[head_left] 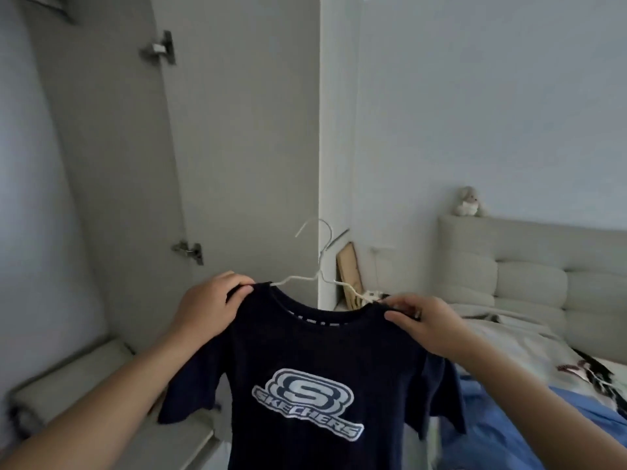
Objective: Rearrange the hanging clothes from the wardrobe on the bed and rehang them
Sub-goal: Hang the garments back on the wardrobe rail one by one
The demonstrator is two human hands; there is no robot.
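Fingers [237, 283] of left hand [207, 305]: curled, left shoulder of navy T-shirt [305, 374] gripped. T-shirt: held up in front of open wardrobe door [237, 147], hung on white wire hanger [320, 266], white logo facing camera. Right hand [429, 325]: right shoulder pinched between fingers and thumb. Bed [529, 351]: seen at right, padded headboard [543, 283], blue cloth [509, 418] laid on it

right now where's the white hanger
In the head view the white hanger sits centre frame inside the neck of the navy t-shirt, between the left hand and right hand gripping the shoulders, its hook up before the wardrobe door edge.
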